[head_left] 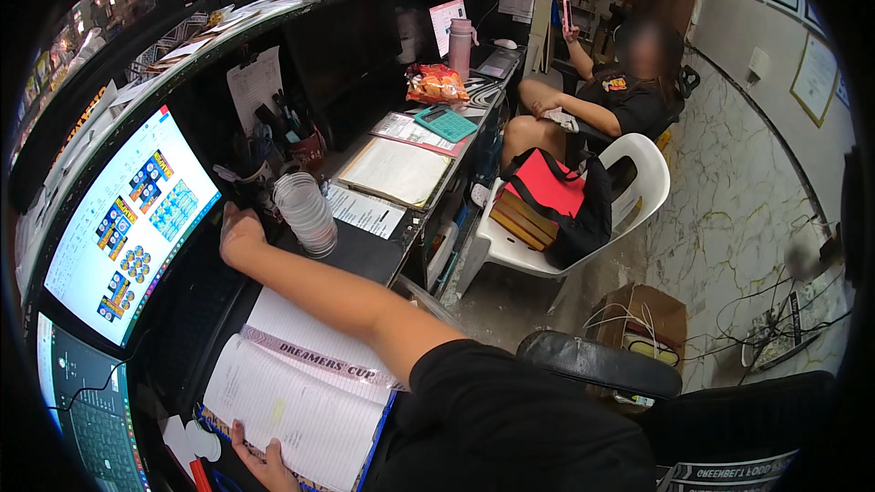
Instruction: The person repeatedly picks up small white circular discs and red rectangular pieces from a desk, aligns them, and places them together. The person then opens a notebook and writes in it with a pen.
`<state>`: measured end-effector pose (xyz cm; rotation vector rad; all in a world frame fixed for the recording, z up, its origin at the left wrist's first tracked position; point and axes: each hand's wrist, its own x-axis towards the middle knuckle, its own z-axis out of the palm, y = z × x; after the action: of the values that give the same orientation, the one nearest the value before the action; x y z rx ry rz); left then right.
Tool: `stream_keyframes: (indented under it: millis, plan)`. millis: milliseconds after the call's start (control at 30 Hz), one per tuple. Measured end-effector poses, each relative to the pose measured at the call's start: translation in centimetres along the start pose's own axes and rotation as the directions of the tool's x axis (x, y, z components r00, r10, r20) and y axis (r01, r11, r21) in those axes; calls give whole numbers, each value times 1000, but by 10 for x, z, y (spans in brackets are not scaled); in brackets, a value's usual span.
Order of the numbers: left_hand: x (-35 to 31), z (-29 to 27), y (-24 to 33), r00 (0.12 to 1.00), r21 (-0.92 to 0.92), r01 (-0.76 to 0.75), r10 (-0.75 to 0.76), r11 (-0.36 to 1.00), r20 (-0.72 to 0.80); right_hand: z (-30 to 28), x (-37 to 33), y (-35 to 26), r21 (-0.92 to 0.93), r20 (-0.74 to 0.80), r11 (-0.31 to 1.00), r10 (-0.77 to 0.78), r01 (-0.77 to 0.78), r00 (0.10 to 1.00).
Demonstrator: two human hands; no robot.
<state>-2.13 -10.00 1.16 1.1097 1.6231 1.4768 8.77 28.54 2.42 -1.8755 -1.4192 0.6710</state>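
My left hand [265, 466] lies at the lower edge of an open lined notebook [310, 410], its fingers spread over the page and holding nothing. A printed strip with a patterned border [314, 362] lies across the notebook pages. Stretched over the desk, my right arm ends with my right hand [242, 235] beside the lower right corner of a lit monitor [128, 228]. The fingers of that hand are mostly hidden, so its grip cannot be made out. Close to my right wrist stands a stack of clear plastic cups [306, 214]. A black keyboard [196, 310] sits below the monitor.
A laptop [91, 410] is at the lower left. Farther along lie folders [394, 169], a teal calculator [446, 124], an orange snack bag [436, 84] and a pink tumbler [461, 47]. A white chair [638, 173] holds bags; beyond it a seated person [629, 82] holds up a phone.
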Motion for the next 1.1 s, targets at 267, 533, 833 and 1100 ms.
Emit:
stream_keyframes:
  millis: [267, 533, 833, 1100]
  plan:
    - [29, -8, 33, 880, 338, 221, -336, 915, 335, 35, -14, -22, -563, 60, 826, 47, -5, 997]
    - [32, -21, -13, 961, 644, -107, -87, 757, 262, -1, -39, -26, -607, 288, 769, -25, 203, 957]
    - [32, -13, -33, 930, 438, -343, 367, 831, 32, 65, -82, -79, -543, 400, 452, -602, 708, 691]
    - [31, -26, -36, 923, 379, -385, 344, 841, 175, 108, -77, -63, -419, 399, 325, -773, 848, 494]
